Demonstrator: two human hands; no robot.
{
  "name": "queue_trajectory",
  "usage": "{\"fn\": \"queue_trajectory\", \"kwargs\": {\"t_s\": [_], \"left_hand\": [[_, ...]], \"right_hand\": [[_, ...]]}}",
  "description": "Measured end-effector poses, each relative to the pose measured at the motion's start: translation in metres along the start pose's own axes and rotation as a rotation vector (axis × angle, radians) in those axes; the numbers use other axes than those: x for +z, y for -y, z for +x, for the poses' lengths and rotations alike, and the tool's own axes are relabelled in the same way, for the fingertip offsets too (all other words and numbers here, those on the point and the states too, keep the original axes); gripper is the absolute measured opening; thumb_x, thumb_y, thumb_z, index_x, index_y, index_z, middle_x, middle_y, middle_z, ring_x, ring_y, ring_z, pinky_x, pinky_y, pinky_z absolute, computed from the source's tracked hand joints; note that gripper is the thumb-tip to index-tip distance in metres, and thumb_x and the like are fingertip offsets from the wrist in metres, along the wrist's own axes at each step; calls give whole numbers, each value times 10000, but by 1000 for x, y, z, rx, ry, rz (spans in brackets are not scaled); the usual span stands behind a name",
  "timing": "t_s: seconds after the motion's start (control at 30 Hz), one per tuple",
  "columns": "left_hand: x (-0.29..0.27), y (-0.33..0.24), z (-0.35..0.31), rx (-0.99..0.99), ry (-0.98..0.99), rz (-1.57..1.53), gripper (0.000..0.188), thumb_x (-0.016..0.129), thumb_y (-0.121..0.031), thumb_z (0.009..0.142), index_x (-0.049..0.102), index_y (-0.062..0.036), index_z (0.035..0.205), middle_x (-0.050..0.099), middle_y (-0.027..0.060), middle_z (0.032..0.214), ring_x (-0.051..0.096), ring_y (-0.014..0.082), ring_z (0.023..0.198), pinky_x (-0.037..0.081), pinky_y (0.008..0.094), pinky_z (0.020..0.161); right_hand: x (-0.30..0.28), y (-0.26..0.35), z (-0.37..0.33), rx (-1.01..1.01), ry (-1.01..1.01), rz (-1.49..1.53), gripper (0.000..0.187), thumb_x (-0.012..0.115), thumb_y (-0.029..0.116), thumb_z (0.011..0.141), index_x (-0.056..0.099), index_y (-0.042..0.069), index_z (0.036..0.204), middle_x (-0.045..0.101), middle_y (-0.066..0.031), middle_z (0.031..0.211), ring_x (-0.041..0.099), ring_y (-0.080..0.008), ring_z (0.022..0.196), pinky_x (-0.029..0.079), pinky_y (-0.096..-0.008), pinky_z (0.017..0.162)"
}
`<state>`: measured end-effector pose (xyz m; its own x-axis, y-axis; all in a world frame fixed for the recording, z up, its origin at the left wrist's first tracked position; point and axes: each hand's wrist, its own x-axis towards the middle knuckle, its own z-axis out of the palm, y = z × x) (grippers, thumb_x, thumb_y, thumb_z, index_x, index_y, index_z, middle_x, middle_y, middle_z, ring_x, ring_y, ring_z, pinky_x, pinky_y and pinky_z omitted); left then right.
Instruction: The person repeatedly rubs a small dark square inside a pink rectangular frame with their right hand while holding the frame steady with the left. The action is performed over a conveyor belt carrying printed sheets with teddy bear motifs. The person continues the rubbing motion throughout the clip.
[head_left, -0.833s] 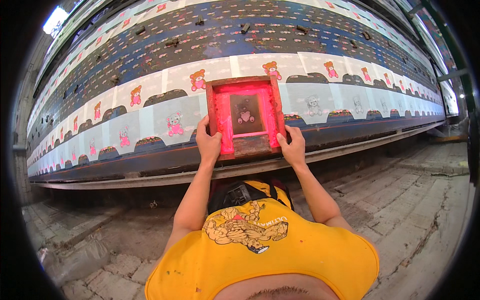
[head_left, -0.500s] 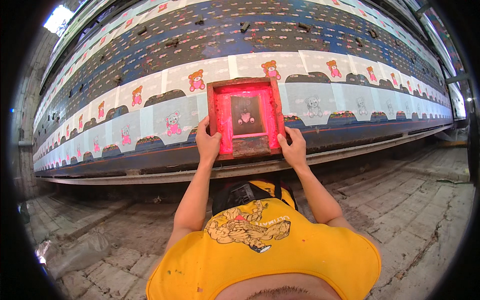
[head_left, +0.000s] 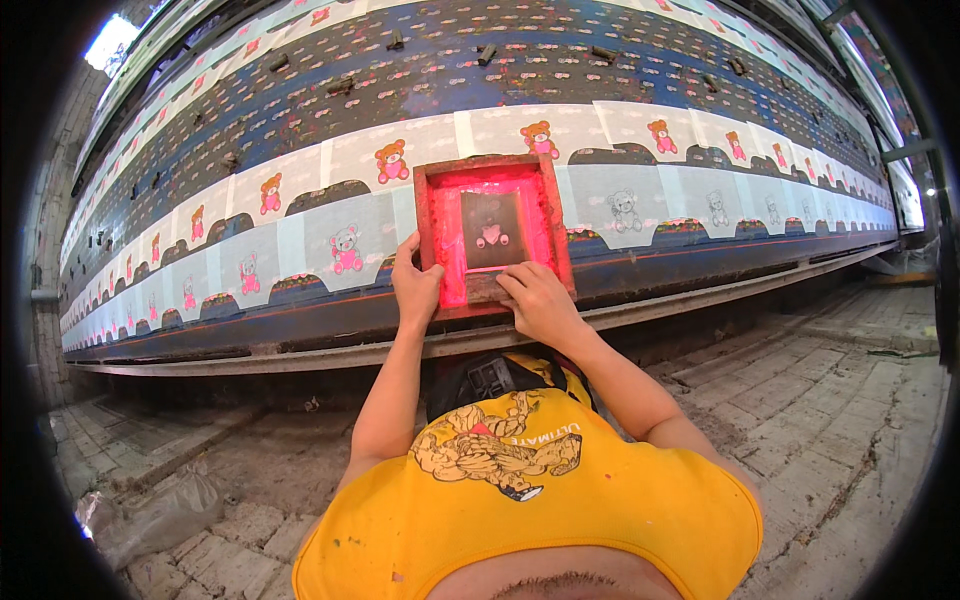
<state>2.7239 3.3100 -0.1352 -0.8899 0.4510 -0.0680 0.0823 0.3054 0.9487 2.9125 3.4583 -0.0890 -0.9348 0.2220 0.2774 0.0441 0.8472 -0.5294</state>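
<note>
Left hand (head_left: 417,287) grips a red screen frame (head_left: 424,205); right hand (head_left: 540,303) pinches its wooden block (head_left: 484,290) — pink-filled bears (head_left: 347,248) left of the frame, unfilled outlined bears (head_left: 625,212) right.

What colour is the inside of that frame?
Bright pink inside the frame, around a dark panel; the head view shows it best.

Left hand (head_left: 417,283) is gripping the left side of a red-smeared frame (head_left: 426,215) over the long worktop (head_left: 650,262). Right hand (head_left: 545,303) is laying fingers on a brown block (head_left: 483,289) at the frame's near end. Pale bear-printed panels (head_left: 595,190) are flanking it.
</note>
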Motion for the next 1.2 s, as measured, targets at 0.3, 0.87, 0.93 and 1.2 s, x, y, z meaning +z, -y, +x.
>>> {"fn": "queue_trajectory", "kwargs": {"t_s": [0.3,0.87,0.93,1.2], "left_hand": [[0,11,1,58,-5,12,645,687,64,775,558,80,1407,636,224,1391,599,304,1330,436,381,1157],[4,15,3,107,-25,39,626,719,84,753,580,71,1363,636,224,1345,611,341,1299,455,399,1139],[4,15,1,100,-34,51,628,723,79,753,580,68,1365,635,225,1347,612,347,1298,457,402,1136],[4,15,2,98,-14,57,632,726,68,766,569,73,1378,632,229,1356,609,337,1303,456,399,1139]], "right_hand": [[2,-4,-3,-34,-42,3,372,632,-62,736,646,-15,1105,659,-172,1117,626,-359,1091,521,-449,972],[9,-89,133,-19,-146,39,202,616,-62,785,668,14,965,669,-165,967,626,-386,990,521,-477,885],[15,-80,107,5,-117,8,228,630,-69,798,678,13,1005,685,-167,1017,642,-382,1040,527,-467,914],[5,-4,-2,-1,-4,26,366,714,-17,771,676,13,1134,662,-190,1133,626,-398,1114,517,-474,994]]}}
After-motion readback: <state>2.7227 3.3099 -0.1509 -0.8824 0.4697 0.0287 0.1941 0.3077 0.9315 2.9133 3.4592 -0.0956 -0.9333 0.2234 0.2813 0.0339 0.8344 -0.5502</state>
